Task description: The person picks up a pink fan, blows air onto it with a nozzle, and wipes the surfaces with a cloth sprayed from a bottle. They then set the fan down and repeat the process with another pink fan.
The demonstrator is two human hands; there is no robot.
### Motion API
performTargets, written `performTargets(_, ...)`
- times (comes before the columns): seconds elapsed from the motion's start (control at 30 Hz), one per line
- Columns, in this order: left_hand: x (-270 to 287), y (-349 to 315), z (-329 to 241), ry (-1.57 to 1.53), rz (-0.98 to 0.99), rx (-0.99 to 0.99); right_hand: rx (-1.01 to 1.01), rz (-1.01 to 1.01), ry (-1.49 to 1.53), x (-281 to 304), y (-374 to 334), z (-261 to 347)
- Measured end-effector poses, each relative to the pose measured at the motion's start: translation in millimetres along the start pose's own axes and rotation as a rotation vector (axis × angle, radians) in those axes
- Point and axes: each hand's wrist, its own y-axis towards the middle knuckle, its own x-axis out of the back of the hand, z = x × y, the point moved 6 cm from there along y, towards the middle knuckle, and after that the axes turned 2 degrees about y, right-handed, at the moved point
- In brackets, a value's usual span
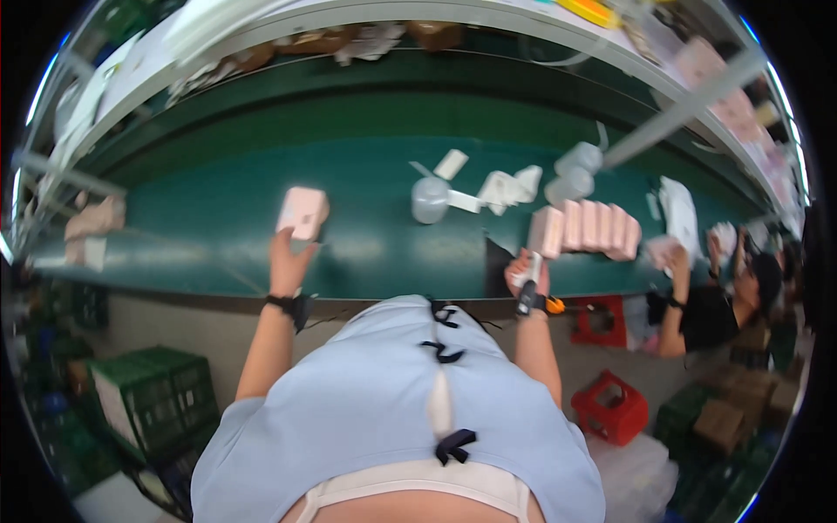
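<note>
A pale pink box [303, 212] with rounded corners lies on the green work surface, left of centre. At its near edge is my left hand [289, 263], fingertips touching the box and thumb spread away from it. My right hand [528, 277], near the front edge, is closed around a small white object [529, 267] whose kind I cannot make out. Just beyond that hand stands a row of several similar pink boxes [593, 228]. A dark flat piece [498, 268] lies to the left of my right hand.
A translucent round container [430, 200] stands mid-surface beside small white cartons [451, 164]. Crumpled white pieces [510, 188] and more clear containers [571, 185] lie farther right. Another person's arm [671, 301] reaches in at the right. A red stool [610, 408] and green crates [153, 401] stand below.
</note>
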Motion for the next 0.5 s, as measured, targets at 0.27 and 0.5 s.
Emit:
performTargets(0.27,-14,43,-5,0.368,-0.051,0.116,0.016,-0.496,-0.442,11,-52,-10)
performTargets(0.5,-27,57,21,0.348,0.121,0.264,0.301,-0.507,-1.016,-42,-69,-43)
